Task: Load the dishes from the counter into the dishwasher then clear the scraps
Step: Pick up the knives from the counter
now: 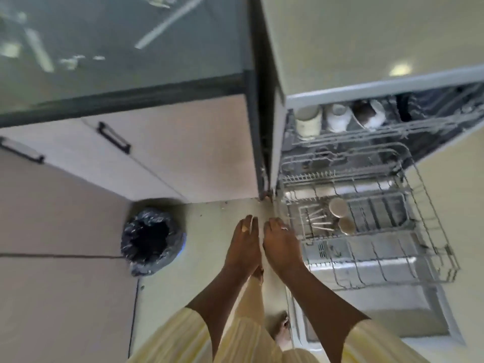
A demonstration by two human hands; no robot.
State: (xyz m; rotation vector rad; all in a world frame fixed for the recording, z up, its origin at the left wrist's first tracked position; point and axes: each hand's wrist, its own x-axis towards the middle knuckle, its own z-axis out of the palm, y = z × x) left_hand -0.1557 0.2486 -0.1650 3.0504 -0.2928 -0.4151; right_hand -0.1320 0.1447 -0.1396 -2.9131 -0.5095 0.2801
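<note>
Seemingly past loading the dishwasher [432, 247], left hand [245, 248] and right hand [281, 248] hover, fingers straight, holding nothing; next, gather tabletop [136, 77] scraps [70, 61] for the bin [133, 229].

No text, label, brand or number can be read anywhere in this view; the picture is blurred, and the dishwasher [366, 179] shows no legible marking.

Glossy glass-like counter [117, 48], wire-metal dishwasher rack [379, 205], crinkled shiny plastic bin liner [152, 239].
</note>
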